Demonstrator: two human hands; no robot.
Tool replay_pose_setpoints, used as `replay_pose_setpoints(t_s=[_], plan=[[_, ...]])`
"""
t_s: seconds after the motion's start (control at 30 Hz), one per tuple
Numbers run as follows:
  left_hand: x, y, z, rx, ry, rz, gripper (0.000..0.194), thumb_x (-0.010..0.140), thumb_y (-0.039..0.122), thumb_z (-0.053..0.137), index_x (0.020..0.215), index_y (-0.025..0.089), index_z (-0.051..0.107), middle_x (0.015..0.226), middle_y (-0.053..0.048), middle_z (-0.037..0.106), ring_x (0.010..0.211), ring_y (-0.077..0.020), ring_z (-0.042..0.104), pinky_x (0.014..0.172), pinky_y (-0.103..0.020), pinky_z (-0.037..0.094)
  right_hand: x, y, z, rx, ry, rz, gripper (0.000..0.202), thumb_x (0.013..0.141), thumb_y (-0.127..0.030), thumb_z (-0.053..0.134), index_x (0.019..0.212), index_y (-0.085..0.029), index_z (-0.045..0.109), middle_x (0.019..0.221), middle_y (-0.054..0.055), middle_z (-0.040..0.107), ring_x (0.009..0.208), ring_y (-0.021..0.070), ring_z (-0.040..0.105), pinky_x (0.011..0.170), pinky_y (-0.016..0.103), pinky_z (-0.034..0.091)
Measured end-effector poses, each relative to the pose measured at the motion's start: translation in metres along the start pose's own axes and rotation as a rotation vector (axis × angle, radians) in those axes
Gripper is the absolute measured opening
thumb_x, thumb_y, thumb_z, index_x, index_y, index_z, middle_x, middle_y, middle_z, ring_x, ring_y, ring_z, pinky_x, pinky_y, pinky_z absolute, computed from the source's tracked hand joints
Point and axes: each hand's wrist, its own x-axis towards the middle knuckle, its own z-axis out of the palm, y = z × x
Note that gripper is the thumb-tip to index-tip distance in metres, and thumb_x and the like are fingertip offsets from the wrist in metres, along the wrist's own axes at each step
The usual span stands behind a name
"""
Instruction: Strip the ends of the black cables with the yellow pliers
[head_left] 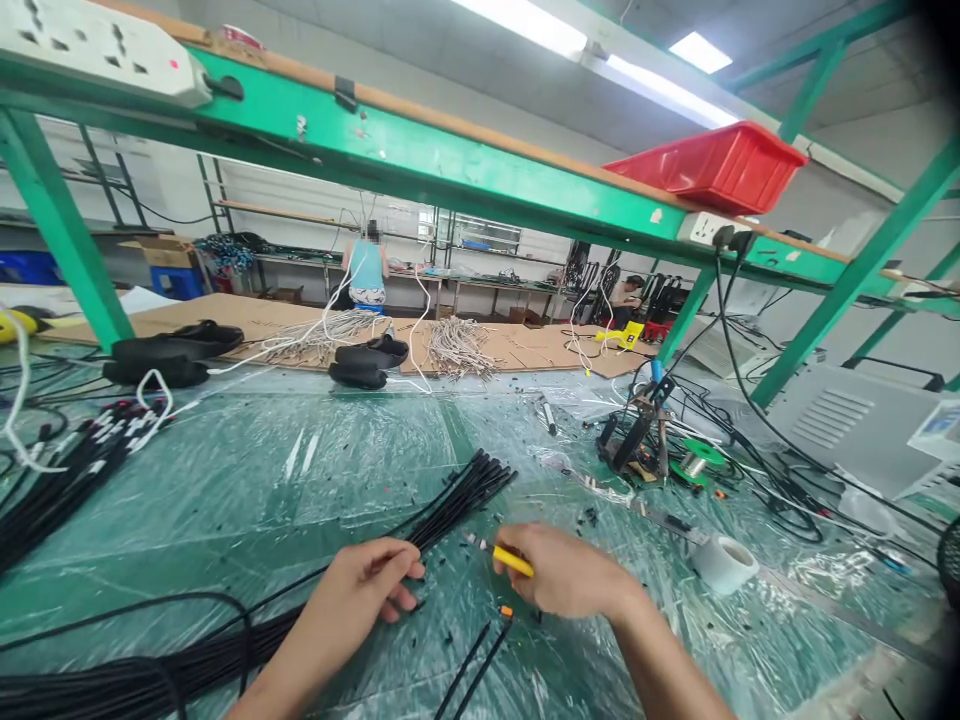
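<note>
My left hand point(373, 582) is closed, thumb and forefinger pressed together, beside a bundle of black cables point(469, 490). Whatever it pinches is hidden behind the fingers. In my right hand point(566, 572) is a small tool with a yellow handle point(513, 560); its pale, narrow tip points left toward the bundle's cut ends, and its exact kind is unclear. Below the hands lie two short black cable ends, with an orange piece point(506, 611) at one. More black cable point(217, 655) runs under my left forearm to the lower left.
Green, film-covered bench point(360, 440) with black scraps. To the right stand a tape roll point(724, 565), a steel ruler point(817, 600), a solder spool point(697, 460) and a black stand point(637, 430). Cable bundles point(67, 470) lie left. Overhead runs a green shelf point(450, 170) holding a red bin point(720, 170).
</note>
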Motion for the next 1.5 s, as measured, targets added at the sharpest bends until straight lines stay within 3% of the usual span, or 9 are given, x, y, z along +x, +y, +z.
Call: replay_pose_setpoints(t_s=[0.17,0.33,0.53,0.7,0.83,1.03,1.2,1.37,1.5], plan=[[-0.003,0.003,0.002,-0.016,-0.005,0.02,0.039,0.074,0.05,0.065,0.086,0.013,0.068,0.085,-0.01,0.072,0.06,-0.0182,0.066,0.051,-0.026,0.046,-0.006,-0.014,0.022,-0.001,0.034,0.016,0.012,0.084,-0.025,0.058,0.091,-0.016,0.057,0.086,0.001,0.057,0.079,0.0154,0.053,0.068,0.029,0.042],[-0.004,0.007,0.001,-0.023,0.007,0.028,0.038,0.074,0.048,0.066,0.085,0.012,0.068,0.084,-0.011,0.071,0.06,-0.0183,0.066,0.051,-0.026,0.047,-0.006,-0.02,0.029,0.001,0.087,0.043,0.016,0.084,-0.03,0.059,0.092,-0.016,0.057,0.089,0.002,0.058,0.082,0.0162,0.054,0.072,0.031,0.043],[0.0,0.004,-0.004,-0.007,0.037,0.032,0.04,0.073,0.049,0.066,0.086,0.011,0.067,0.083,-0.01,0.069,0.059,-0.0168,0.065,0.051,-0.025,0.046,-0.01,-0.032,0.028,0.017,0.123,0.052,0.009,0.08,-0.018,0.058,0.089,-0.016,0.058,0.087,0.001,0.06,0.08,0.0161,0.056,0.07,0.03,0.041],[0.002,0.003,-0.004,0.001,0.048,0.025,0.042,0.072,0.05,0.067,0.086,0.01,0.067,0.083,-0.01,0.07,0.058,-0.0168,0.064,0.05,-0.025,0.046,-0.02,-0.04,0.019,0.043,0.205,0.053,0.017,0.076,-0.015,0.055,0.092,-0.02,0.056,0.092,0.002,0.063,0.086,0.0166,0.055,0.068,0.025,0.035],[0.005,0.0,-0.007,0.008,0.045,0.006,0.049,0.067,0.055,0.069,0.087,0.011,0.067,0.084,-0.011,0.071,0.059,-0.0184,0.065,0.051,-0.027,0.047,-0.018,-0.05,0.03,0.011,0.199,0.036,0.019,0.07,-0.01,0.056,0.087,-0.019,0.059,0.088,0.002,0.065,0.077,0.0164,0.058,0.06,0.025,0.032],[0.008,-0.003,-0.011,0.027,0.048,-0.001,0.055,0.064,0.059,0.07,0.091,0.011,0.067,0.087,-0.013,0.072,0.061,-0.0193,0.065,0.053,-0.029,0.048,-0.016,-0.058,0.043,-0.013,0.224,0.038,0.023,0.071,-0.005,0.058,0.092,-0.015,0.06,0.089,0.002,0.064,0.076,0.015,0.058,0.065,0.026,0.041],[0.008,0.002,-0.012,0.01,0.077,-0.037,0.063,0.056,0.063,0.074,0.091,0.01,0.066,0.087,-0.014,0.072,0.06,-0.019,0.064,0.054,-0.029,0.048,-0.019,-0.025,0.026,-0.026,0.31,0.117,0.01,0.089,-0.019,0.054,0.097,-0.015,0.059,0.091,0.001,0.062,0.085,0.0155,0.059,0.075,0.033,0.048],[0.009,0.002,-0.015,-0.003,0.088,-0.017,0.068,0.054,0.066,0.074,0.091,0.01,0.066,0.088,-0.013,0.072,0.06,-0.0186,0.064,0.055,-0.029,0.049,-0.024,0.043,0.001,-0.082,0.342,0.302,0.02,0.091,-0.031,0.056,0.101,-0.014,0.06,0.098,0.005,0.063,0.09,0.0173,0.061,0.081,0.038,0.05],[0.011,0.003,-0.017,0.0,0.085,-0.018,0.071,0.053,0.065,0.075,0.096,0.01,0.065,0.092,-0.014,0.072,0.062,-0.0192,0.065,0.055,-0.029,0.05,-0.037,0.086,-0.004,-0.109,0.332,0.39,0.022,0.091,-0.032,0.056,0.102,-0.014,0.06,0.099,0.005,0.063,0.091,0.0177,0.061,0.082,0.039,0.05]])
